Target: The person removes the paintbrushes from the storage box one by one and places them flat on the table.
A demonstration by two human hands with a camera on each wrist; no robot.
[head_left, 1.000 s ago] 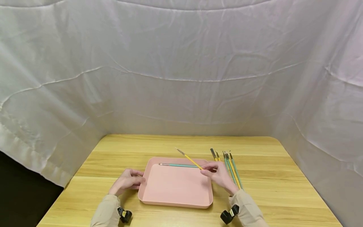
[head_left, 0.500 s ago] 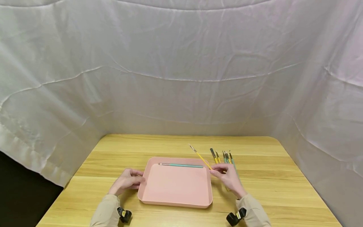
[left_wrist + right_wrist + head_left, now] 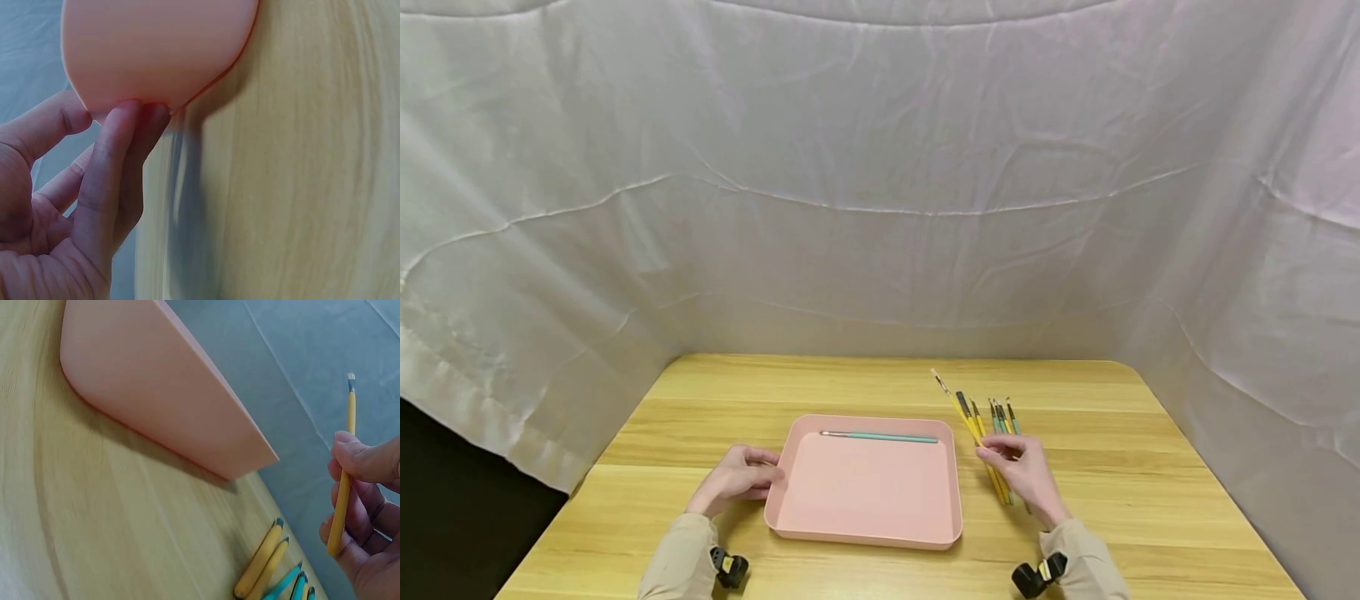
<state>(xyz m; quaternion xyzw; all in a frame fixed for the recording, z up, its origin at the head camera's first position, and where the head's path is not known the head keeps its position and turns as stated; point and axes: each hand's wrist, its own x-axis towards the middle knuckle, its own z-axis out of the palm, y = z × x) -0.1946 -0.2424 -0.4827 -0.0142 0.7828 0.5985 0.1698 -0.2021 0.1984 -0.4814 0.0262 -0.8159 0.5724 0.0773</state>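
A yellow paintbrush [image 3: 342, 503] is pinched between the thumb and fingers of my right hand [image 3: 1026, 472]. Its bristles point up and away, and it stands off the table at the right of the tray. My left hand [image 3: 737, 482] grips the left side of a pink tray [image 3: 865, 540], with thumb and fingertips at its wall in the left wrist view. One teal paintbrush [image 3: 891, 437] lies inside the tray along the far side. Beneath and beside my right hand, more yellow brushes [image 3: 259, 562] and teal brushes [image 3: 284, 582] lie on the table, partly hidden by the hand.
The wooden table [image 3: 1150, 500] carries the tray and the loose brushes. Pale grey cloth [image 3: 880, 208] hangs at the back and both sides. A black wrist device [image 3: 730, 570] sits on each sleeve.
My right hand has moved right with the yellow paintbrush, from above the tray's right side to over the loose brushes. My left hand, the tray and the teal brush in it have stayed put.
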